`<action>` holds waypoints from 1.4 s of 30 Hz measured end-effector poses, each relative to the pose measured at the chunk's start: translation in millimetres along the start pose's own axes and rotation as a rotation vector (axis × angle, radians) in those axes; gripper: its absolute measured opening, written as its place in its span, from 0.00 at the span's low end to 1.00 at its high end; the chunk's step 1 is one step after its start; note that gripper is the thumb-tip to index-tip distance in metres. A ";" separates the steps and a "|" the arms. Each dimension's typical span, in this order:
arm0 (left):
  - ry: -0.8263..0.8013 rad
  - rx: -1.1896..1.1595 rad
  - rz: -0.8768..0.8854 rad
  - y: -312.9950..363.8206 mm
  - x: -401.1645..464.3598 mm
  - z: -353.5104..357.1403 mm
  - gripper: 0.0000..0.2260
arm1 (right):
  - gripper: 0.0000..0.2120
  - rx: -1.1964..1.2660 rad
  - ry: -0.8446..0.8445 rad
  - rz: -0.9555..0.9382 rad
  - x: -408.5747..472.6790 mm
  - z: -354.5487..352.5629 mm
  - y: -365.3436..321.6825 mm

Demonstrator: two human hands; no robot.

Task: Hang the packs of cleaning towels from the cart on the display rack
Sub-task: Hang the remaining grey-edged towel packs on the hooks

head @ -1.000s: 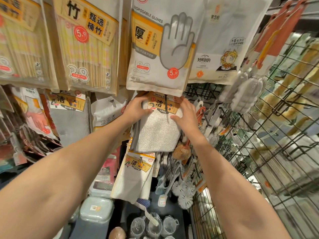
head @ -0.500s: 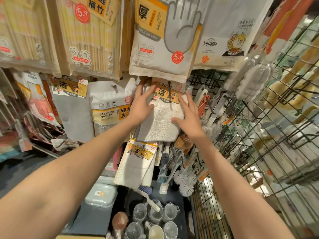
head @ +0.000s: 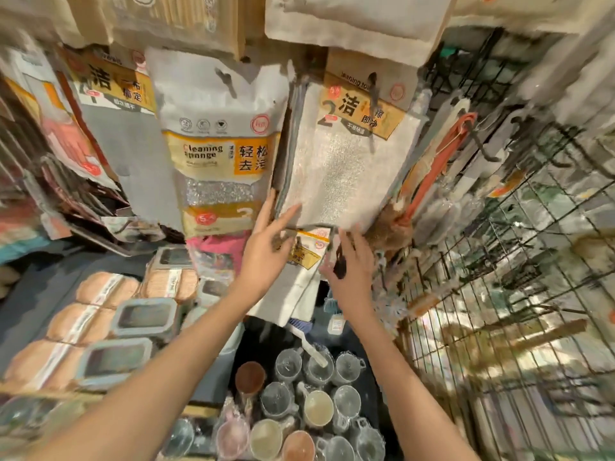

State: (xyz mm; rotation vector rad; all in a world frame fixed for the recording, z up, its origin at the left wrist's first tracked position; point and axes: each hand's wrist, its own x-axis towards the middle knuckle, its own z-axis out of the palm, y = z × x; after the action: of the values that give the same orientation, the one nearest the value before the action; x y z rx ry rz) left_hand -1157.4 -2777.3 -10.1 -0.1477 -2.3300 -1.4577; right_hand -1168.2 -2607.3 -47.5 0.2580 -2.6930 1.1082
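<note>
A pack of white cleaning towels [head: 339, 174] with a yellow label hangs on a dark hook [head: 372, 91] of the display rack, in front of more such packs. My left hand [head: 266, 247] is just below its lower left corner, fingers straight, fingertips near the pack's edge. My right hand [head: 349, 264] hovers under the lower right edge, fingers relaxed and empty. A second towel pack [head: 299, 274] hangs lower, between and behind my hands. The frame is blurred.
A cleaning sponge bag [head: 219, 141] hangs to the left, a grey cloth pack [head: 116, 121] further left. Brushes and a wire grid [head: 499, 261] fill the right. Below lie lidded containers [head: 139, 317], sponges [head: 93, 291] and several cups [head: 299, 394].
Both hands have dropped from the upper part of the hung pack to its bottom edge and let it go. The view has tilted downward.
</note>
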 end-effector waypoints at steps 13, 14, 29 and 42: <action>-0.166 0.061 -0.152 -63.4 -23.5 8.3 0.42 | 0.29 -0.079 0.235 0.026 -25.7 59.5 13.7; -0.165 0.052 -0.156 -65.2 -23.1 8.6 0.42 | 0.28 -0.061 0.241 0.052 -29.0 63.8 12.3; -0.254 -0.015 -0.160 -88.7 -23.0 21.2 0.46 | 0.47 0.055 -0.073 0.026 1.3 80.9 33.1; -0.328 -0.027 -0.245 -104.2 9.8 31.1 0.45 | 0.46 0.130 -0.257 0.106 40.1 68.3 45.1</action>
State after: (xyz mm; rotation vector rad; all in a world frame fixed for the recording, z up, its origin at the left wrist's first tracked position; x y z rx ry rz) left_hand -1204.8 -2798.3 -106.2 -0.1196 -2.6678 -1.6908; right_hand -1226.7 -2627.3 -114.4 0.3015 -2.8898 1.3694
